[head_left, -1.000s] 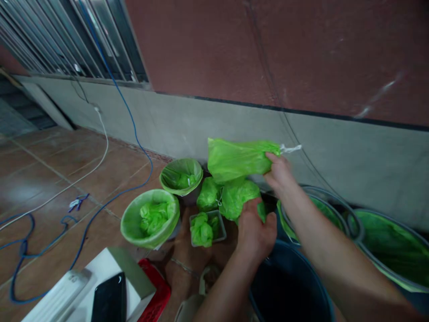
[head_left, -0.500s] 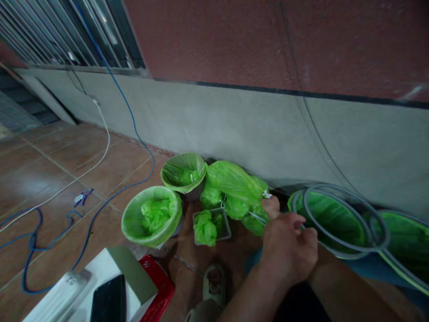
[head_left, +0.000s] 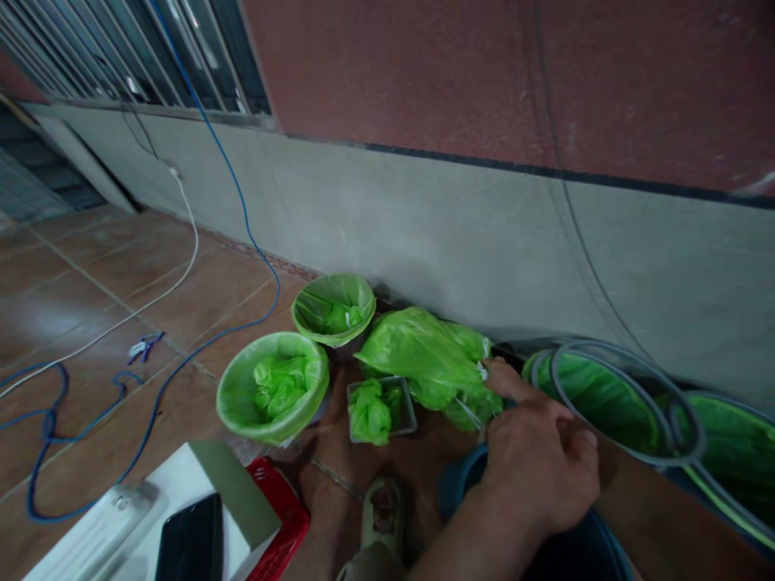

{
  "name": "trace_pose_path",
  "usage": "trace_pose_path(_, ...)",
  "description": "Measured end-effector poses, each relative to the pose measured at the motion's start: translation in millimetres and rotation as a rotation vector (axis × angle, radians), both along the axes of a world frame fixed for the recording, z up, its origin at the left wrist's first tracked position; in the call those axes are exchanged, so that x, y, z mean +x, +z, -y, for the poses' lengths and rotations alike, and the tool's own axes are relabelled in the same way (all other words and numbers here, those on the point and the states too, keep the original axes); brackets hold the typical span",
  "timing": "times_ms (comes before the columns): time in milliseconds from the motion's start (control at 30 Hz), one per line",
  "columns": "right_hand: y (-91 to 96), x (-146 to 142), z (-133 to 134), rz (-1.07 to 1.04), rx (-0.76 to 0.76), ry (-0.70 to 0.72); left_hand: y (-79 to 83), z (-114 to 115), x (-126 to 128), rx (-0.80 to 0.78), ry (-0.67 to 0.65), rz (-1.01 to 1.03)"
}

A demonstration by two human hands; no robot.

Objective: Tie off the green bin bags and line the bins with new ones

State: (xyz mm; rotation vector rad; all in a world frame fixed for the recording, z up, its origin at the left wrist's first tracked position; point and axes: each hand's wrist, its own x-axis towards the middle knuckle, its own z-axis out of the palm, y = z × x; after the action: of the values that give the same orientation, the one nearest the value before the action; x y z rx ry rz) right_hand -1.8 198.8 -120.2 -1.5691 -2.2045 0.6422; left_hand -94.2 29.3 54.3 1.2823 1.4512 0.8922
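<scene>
Several bright green plastic bags with white ties lie bunched against the wall; the top bag [head_left: 417,347] stretches toward my hands. My right hand [head_left: 514,382], mostly hidden behind the left, has its fingers closed at the bag's white-tied end. Crossing in front of it, my left hand [head_left: 538,464] has curled fingers turned away, and what they hold, if anything, is hidden. Beneath the left hand, a blue bucket [head_left: 463,476] shows in part. A small clear tray [head_left: 412,413] with a knotted green bag in it stands left of the bucket.
Two green-lined bins [head_left: 227,403] stand left of the bags, with green bundles inside. At right, a coiled grey hose [head_left: 696,428] lies over green-lined tubs. A white box [head_left: 142,549] with a phone [head_left: 190,541] is lower left. Blue cable [head_left: 161,403] crosses the tiles.
The top bag's tied end has been pulled toward me, and its body has shifted down. My left hand has moved slightly right and down. More of the blue bucket now shows.
</scene>
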Motion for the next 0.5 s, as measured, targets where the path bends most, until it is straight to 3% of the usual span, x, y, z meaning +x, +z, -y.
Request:
trace_pose_path(167, 20.3, -41, 7, 0.219, 0.037, 0.022, 0.2, -1, -3, 0.0, 0.018, 0.023)
trace_pose_path(267, 27.9, -89, 40, 0.305, 0.213, 0.211, 1.3, -2, -4, 0.004, 0.016, 0.046)
trace_pose_path(400, 10.6, -144, 75, 0.313, 0.189, 0.597, 3.2, -1, -5, -0.022, 0.012, 0.071)
trace_pose_path(500, -10.8, -146, 58, 0.41, 0.099, 0.591, 4.5, 0, -9, -0.061, 0.022, 0.09)
